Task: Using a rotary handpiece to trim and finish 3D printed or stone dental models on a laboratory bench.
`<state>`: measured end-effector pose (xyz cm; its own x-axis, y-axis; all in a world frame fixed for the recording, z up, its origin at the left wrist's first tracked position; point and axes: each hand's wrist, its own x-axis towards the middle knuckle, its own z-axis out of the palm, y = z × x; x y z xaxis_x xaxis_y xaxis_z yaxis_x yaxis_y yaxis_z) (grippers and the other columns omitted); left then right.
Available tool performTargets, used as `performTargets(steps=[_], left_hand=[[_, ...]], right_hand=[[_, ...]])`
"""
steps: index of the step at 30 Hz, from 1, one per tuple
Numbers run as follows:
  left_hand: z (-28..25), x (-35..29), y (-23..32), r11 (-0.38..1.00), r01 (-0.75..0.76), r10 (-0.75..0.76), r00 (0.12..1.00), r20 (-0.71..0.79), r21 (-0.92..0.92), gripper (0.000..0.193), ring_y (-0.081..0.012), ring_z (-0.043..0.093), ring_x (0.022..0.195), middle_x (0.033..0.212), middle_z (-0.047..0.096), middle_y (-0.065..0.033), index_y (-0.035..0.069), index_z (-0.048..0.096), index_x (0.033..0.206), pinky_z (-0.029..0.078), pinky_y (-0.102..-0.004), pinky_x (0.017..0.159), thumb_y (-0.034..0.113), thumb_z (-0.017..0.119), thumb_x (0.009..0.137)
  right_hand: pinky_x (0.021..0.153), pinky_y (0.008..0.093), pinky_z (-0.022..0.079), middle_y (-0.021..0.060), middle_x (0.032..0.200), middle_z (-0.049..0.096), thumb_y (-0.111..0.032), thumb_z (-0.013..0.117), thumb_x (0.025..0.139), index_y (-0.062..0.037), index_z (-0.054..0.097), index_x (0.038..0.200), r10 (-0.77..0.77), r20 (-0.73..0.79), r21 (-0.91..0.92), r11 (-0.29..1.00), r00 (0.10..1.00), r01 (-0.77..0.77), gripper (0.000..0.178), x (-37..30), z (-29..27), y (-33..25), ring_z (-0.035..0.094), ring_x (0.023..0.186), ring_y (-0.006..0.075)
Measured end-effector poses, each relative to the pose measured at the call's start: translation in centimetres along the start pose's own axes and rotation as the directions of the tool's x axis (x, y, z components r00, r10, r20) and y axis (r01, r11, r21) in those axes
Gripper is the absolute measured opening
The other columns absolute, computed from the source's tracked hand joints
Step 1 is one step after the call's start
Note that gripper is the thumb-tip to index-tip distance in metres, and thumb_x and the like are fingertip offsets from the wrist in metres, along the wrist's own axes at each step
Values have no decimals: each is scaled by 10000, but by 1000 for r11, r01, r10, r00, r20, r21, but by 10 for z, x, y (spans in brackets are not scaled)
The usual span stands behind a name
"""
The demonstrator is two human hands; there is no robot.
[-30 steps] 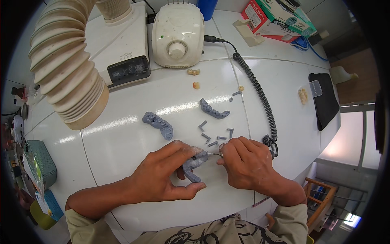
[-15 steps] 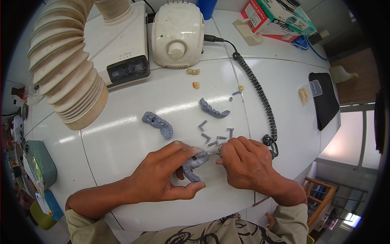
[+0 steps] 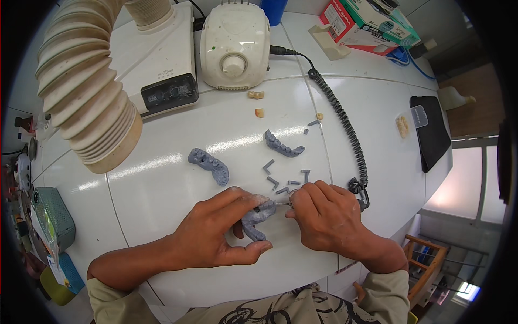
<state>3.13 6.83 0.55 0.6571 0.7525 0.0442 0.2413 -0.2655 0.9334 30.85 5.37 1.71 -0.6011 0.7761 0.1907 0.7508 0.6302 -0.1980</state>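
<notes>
Near the front of the white table, my left hand (image 3: 221,224) grips a grey dental model (image 3: 255,220), a curved jaw piece, with its fingers over the upper end. My right hand (image 3: 329,216) is closed around a rotary handpiece, mostly hidden in the fist; its thin metal bur (image 3: 283,203) points left and meets the model's right side. Beyond the hands lie a second grey jaw model (image 3: 209,166) and a third one (image 3: 284,144). Several small grey L-shaped pins (image 3: 273,183) are scattered just past my fingers.
A cream control box (image 3: 235,46) with a knob feeds a coiled black cord (image 3: 345,119) running down to my right hand. A ribbed suction hose (image 3: 89,92) hangs at the left. Tooth-coloured crowns (image 3: 256,94) lie by the box. A green basket (image 3: 54,216) stands far left.
Almost nothing differs. Both hands keep their hold, the bur stays at the model's side, and the view has shifted very slightly.
</notes>
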Motion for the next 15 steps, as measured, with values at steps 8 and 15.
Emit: performTargets(steps=[8,15], left_hand=[[-2,1,0,1000,-21,21,1000,-1,-4,673,-223,742,863,1100,700,-177,-99,692,1396,640,-307,688,191,910,830],[-3,-1,-2,998,-12,13,1000,16,-63,658,-250,774,876,1119,714,-197,-94,681,1406,645,-343,767,128,825,803]], right_hand=[[580,334,494,39,794,593,-239,789,981,-63,637,935,2,10,25,1000,1000,-2,237,0,-1,1,615,693,192],[586,332,502,44,821,626,-236,794,963,-68,643,943,-5,-7,47,999,1000,5,227,-1,-2,2,639,708,193]])
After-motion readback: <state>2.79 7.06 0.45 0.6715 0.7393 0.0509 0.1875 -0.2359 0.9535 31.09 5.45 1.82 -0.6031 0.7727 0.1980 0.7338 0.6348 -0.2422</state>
